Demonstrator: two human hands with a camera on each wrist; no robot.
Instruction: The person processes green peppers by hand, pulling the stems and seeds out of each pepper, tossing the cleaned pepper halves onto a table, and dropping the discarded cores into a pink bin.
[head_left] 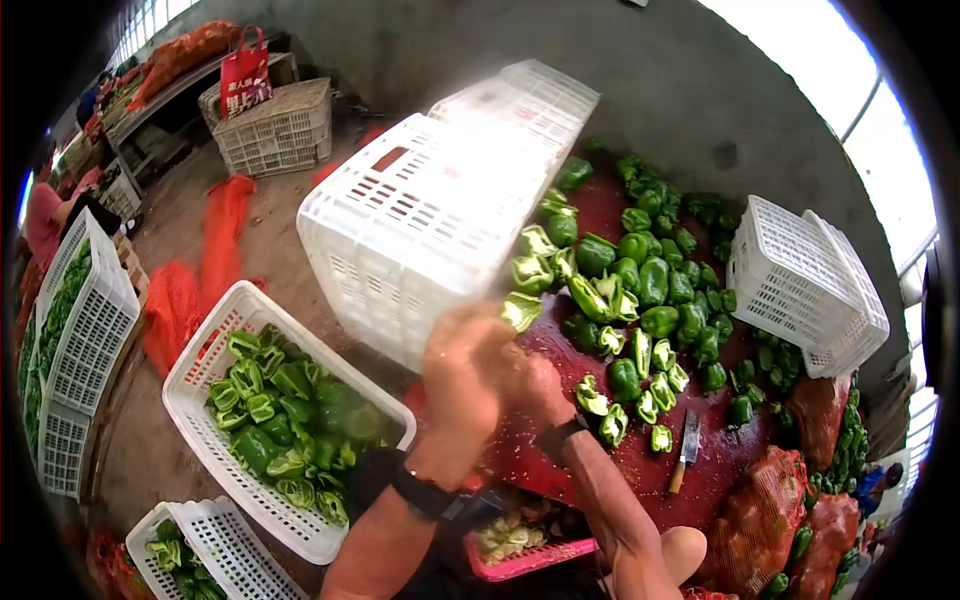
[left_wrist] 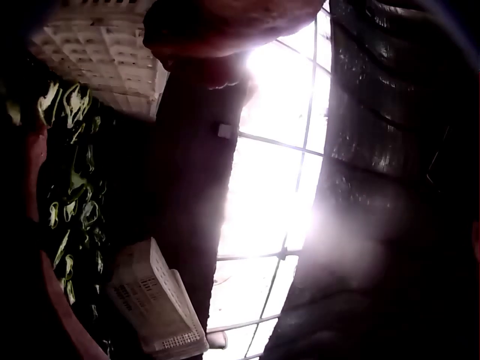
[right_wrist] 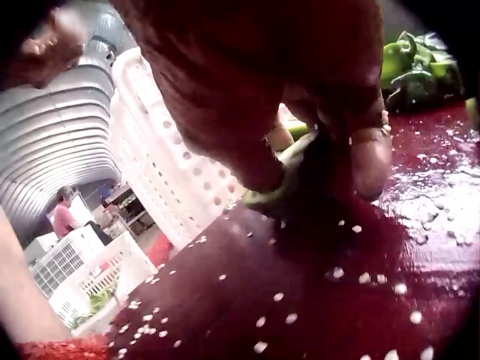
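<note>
In the head view my left hand (head_left: 465, 370) is raised and blurred beside my right hand (head_left: 545, 393); what its fingers hold cannot be made out. A cut pepper piece (head_left: 520, 311) shows just beyond the left hand. The right wrist view has my right hand (right_wrist: 277, 90) with fingers bent round a green pepper piece (right_wrist: 262, 198) low over the red surface (right_wrist: 225, 300). Only a dark part of the left hand (left_wrist: 232, 28) shows in the left wrist view. Whole and halved green peppers (head_left: 653, 282) lie heaped on the red surface, near a knife (head_left: 686, 450).
A white crate (head_left: 190, 400) of cut peppers stands at left. Large white crates (head_left: 400, 225) stand ahead, others (head_left: 800, 270) at right. Net sacks (head_left: 755, 520) lie at lower right. A pink basket (head_left: 530, 562) is below the hands. A person (head_left: 45, 215) sits at far left.
</note>
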